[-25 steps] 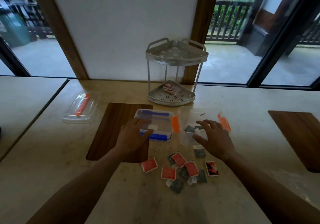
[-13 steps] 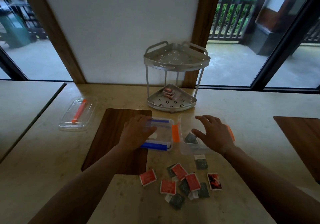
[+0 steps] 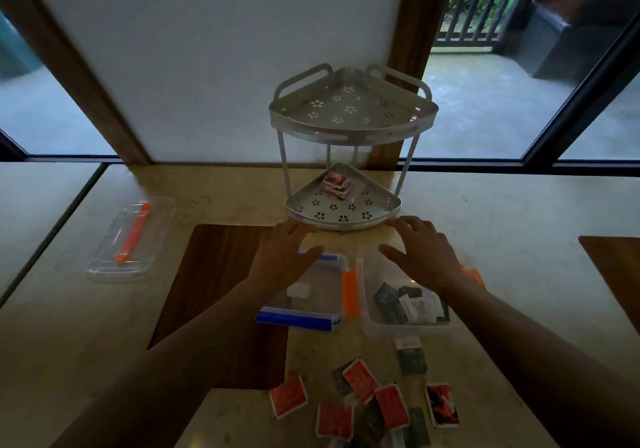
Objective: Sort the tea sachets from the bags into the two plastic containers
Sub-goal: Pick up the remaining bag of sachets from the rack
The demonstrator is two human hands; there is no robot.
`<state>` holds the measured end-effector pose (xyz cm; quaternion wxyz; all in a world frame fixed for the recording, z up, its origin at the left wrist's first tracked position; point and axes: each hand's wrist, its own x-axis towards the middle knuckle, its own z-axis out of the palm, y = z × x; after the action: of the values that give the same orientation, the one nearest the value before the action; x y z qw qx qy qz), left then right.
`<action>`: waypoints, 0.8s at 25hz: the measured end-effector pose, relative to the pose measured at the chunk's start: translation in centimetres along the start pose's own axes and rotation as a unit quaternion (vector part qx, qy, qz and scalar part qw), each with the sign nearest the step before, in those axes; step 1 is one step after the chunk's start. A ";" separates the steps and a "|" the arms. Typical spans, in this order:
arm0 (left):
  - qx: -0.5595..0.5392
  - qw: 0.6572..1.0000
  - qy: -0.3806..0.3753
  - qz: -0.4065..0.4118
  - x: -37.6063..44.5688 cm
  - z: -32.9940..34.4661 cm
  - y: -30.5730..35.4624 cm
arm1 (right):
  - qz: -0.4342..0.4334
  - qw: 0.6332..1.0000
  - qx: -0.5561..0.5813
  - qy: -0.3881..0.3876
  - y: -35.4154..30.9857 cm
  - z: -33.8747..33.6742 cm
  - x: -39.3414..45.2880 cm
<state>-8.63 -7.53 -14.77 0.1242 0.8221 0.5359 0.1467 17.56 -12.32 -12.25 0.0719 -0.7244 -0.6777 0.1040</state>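
Observation:
A clear container with blue clips (image 3: 311,304) sits lidded in front of me. To its right, a clear container with orange clips (image 3: 382,328) stands without a lid and holds several dark green sachets (image 3: 386,300). Red sachets (image 3: 334,420) and dark green sachets (image 3: 411,361) lie loose on the table near me. My left hand (image 3: 282,257) hovers open over the blue container's far edge. My right hand (image 3: 420,252) is open above the orange container's far side. Both reach toward the metal corner rack (image 3: 346,217), whose lower shelf holds a few sachets (image 3: 336,184).
A clear lid with an orange clip (image 3: 131,236) lies at the left on the beige table (image 3: 69,326). A dark wooden mat (image 3: 214,285) lies under my left arm, another (image 3: 613,267) at the right edge. A wall and windows close the far side.
Both hands have moved forward, away from the containers and toward the rack's lower shelf. My head has moved closer, so the rack looms larger.

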 end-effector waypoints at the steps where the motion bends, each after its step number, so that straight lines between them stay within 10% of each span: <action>1: 0.003 1.000 -0.001 0.004 1.1 0.6 -0.2 | 0.001 1.000 0.008 -0.003 0.2 0.3 1.0; 20: 0.010 0.999 -0.026 0.019 18.3 11.5 -2.8 | -0.056 0.996 -0.062 -0.017 3.9 7.8 19.4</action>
<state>0.30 9.88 -24.42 0.1265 0.8371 0.5179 0.1226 20.57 6.50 -21.78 0.0215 -0.6863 -0.7236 0.0700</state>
